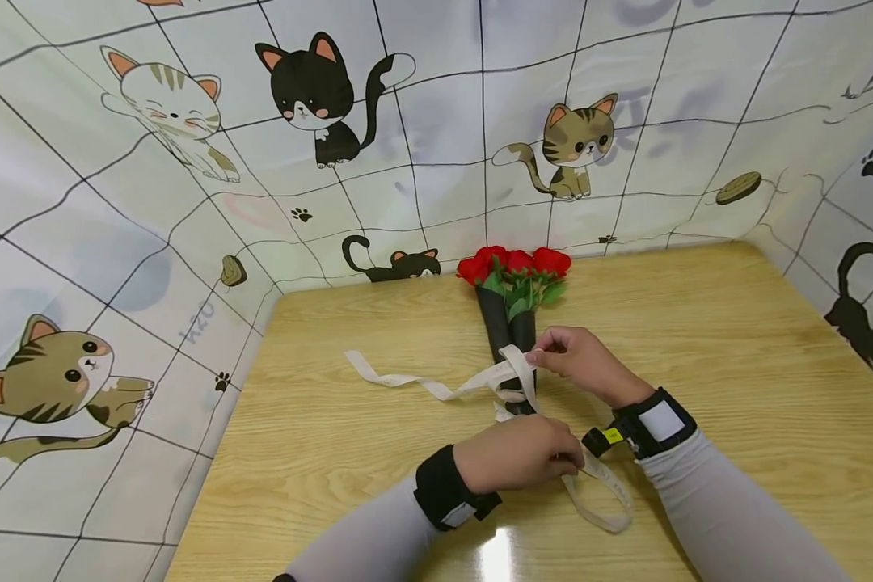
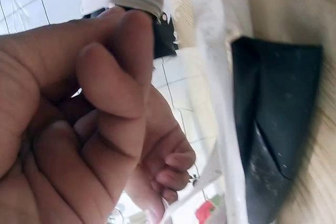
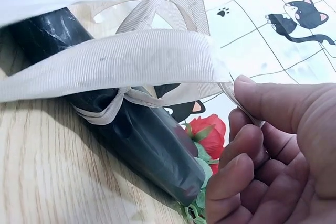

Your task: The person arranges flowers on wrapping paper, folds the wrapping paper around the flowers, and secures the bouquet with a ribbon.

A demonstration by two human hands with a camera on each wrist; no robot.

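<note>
Red artificial roses [image 1: 551,263] with green leaves lie on the table, their stems in black wrapping [image 1: 493,319]. A white ribbon [image 1: 444,391] is looped around the wrapping, one end trailing left in the head view. Between thumb and forefinger, my right hand [image 1: 589,368] pinches a loop of the ribbon [image 3: 152,59] above the stems. My left hand [image 1: 516,453], below the narrow end of the bouquet, has its fingers curled and pinches the ribbon's other length, which hangs in a curve to the right. The left wrist view hides the pinch point.
The wooden table [image 1: 320,453] reaches back to a cloth backdrop [image 1: 444,178] printed with cartoon cats and grid lines. Black straps [image 1: 655,424] wrap both wrists. A yellow-marked black piece [image 1: 602,439] sticks out from the right strap.
</note>
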